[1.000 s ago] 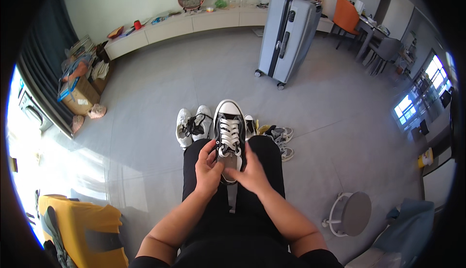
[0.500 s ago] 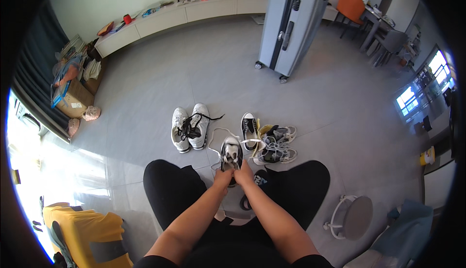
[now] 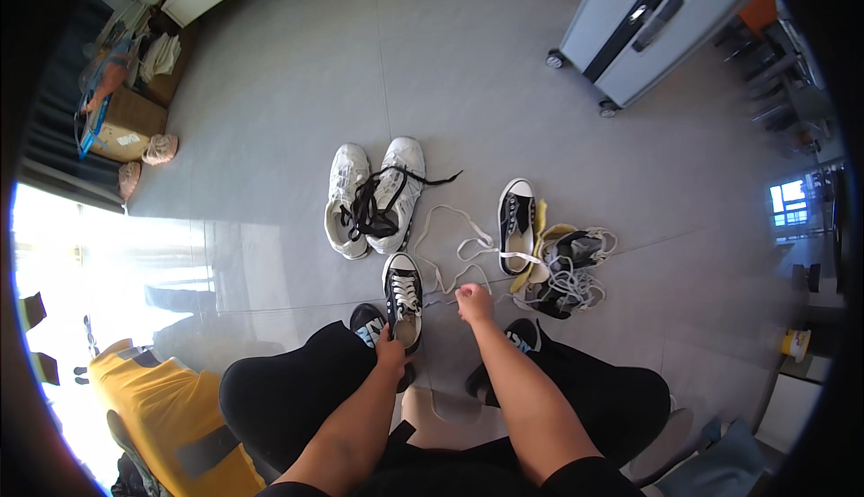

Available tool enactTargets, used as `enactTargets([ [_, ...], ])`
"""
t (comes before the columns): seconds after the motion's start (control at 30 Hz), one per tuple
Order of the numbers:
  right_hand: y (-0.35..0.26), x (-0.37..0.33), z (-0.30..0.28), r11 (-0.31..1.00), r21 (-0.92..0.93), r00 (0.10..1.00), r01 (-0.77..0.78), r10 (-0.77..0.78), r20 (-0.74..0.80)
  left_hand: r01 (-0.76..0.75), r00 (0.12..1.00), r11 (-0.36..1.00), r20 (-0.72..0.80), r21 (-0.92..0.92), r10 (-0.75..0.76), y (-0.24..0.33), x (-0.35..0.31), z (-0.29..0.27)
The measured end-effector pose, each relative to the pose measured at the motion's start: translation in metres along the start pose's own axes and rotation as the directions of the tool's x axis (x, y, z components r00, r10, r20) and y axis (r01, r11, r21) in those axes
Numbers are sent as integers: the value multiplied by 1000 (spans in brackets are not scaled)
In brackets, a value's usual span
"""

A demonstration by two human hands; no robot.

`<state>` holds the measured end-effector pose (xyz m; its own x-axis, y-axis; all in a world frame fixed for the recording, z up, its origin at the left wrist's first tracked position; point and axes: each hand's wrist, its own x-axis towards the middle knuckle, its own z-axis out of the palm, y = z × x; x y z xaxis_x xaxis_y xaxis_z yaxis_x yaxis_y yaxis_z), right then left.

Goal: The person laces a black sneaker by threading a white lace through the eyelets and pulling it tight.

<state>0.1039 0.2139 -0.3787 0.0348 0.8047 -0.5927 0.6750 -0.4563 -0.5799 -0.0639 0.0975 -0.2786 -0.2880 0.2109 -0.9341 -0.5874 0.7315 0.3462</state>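
Observation:
A black-and-white canvas sneaker (image 3: pixel 402 277) with white laces stands just in front of me, toe pointing away. My left hand (image 3: pixel 390 351) grips it by the heel end. To its right, my right hand (image 3: pixel 474 303) is closed, pinching a white shoelace whose blurred length runs towards the sneaker. More of the loose white lace (image 3: pixel 432 220) curls over the floor beyond my hands. The matching sneaker (image 3: pixel 517 225) lies farther right, unlaced at the front, with a lace end across its opening. Which lace belongs to which shoe is hard to follow.
White sneakers with black laces (image 3: pixel 348 182) stand at the far left of the sneaker. Grey shoes with tangled laces (image 3: pixel 571 285) lie at the right. A grey suitcase (image 3: pixel 657 33) stands far right, a cardboard box (image 3: pixel 130 119) far left, and a yellow-draped seat (image 3: pixel 166 407) near left.
My hands have parted: the left has moved left with the sneaker, and the right has let go of it and moved right. The view has tilted down.

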Motion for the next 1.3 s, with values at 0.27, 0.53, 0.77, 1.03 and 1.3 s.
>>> enactTargets([
  [0.27,-83,27,4,888,-454,995,80,-43,91,10,995,998,-95,-65,-16,-7,10,18],
  [0.53,-65,59,-26,935,168,851,312,-197,-487,-154,980,969,94,-195,174,37,-21,62],
  [0.77,-184,-13,-282,406,232,155,884,214,-964,-204,952,974,214,-98,220,134,49,131],
  [1.03,-116,16,-226,678,75,241,731,-154,-958,-178,967,983,192,41,167,147,93,148],
  [1.3,-68,46,-124,878,-474,953,-67,-83,-290,-314,942,949,-129,-6,311,157,73,151],
])
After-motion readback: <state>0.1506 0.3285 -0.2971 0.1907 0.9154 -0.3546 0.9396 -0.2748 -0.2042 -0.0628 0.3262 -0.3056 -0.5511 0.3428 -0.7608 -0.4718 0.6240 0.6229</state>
